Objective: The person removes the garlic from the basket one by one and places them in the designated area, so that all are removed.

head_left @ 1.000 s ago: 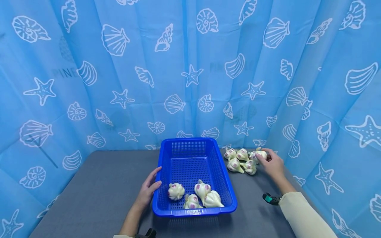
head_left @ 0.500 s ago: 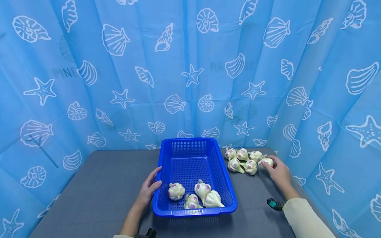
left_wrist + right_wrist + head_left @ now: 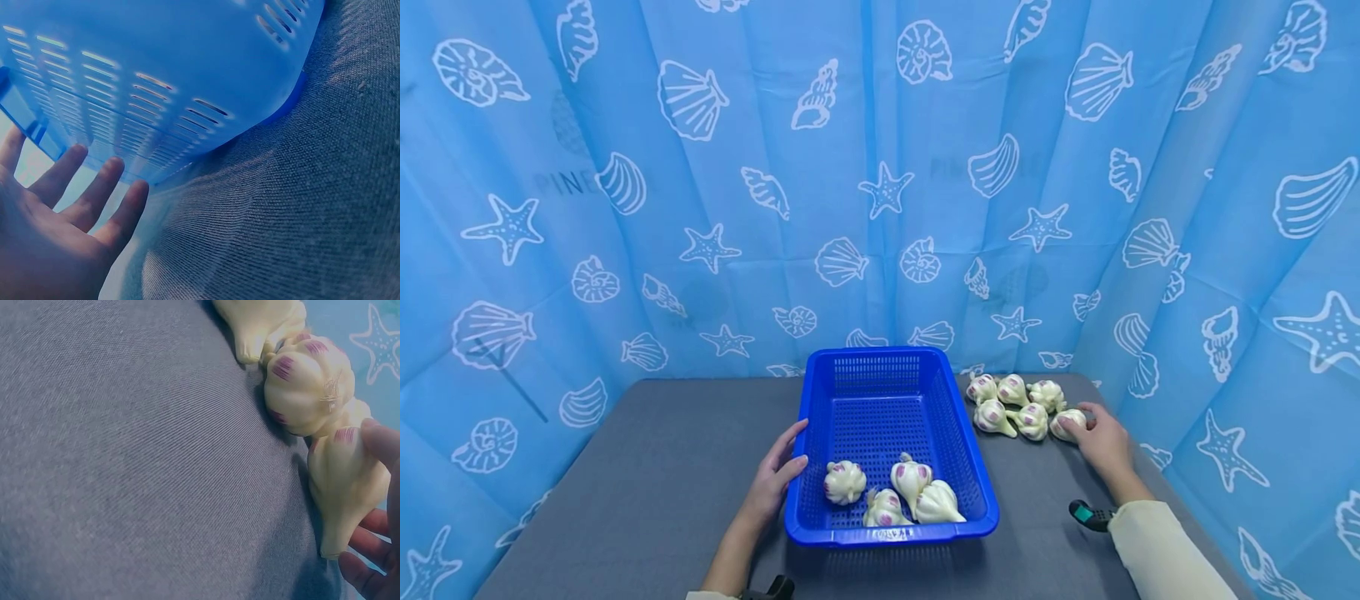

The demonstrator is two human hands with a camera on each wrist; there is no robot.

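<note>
At the right of the table, my right hand point(image 3: 1103, 442) holds a garlic bulb point(image 3: 1067, 423) between thumb and fingers, low over the cloth. In the right wrist view the thumb lies on top of this bulb point(image 3: 344, 481), whose stem points down the frame; a purple-streaked garlic bulb point(image 3: 309, 384) sits right beside it. My left hand point(image 3: 767, 483) rests against the left side of a blue plastic basket point(image 3: 891, 536). Its spread, nearly straight fingers point(image 3: 103, 184) meet the slotted wall point(image 3: 181, 56) in the left wrist view.
Several garlic bulbs point(image 3: 1011, 389) lie in two rows right of the basket, near the back edge. More bulbs point(image 3: 844, 482) lie in the basket's near end. A grey cloth point(image 3: 685, 467) covers the table, and a blue shell-print curtain point(image 3: 880, 283) hangs close behind.
My right hand has brought its garlic bulb toward me, from over the back row to the right end of the front row. The left hand and basket have stayed put.
</note>
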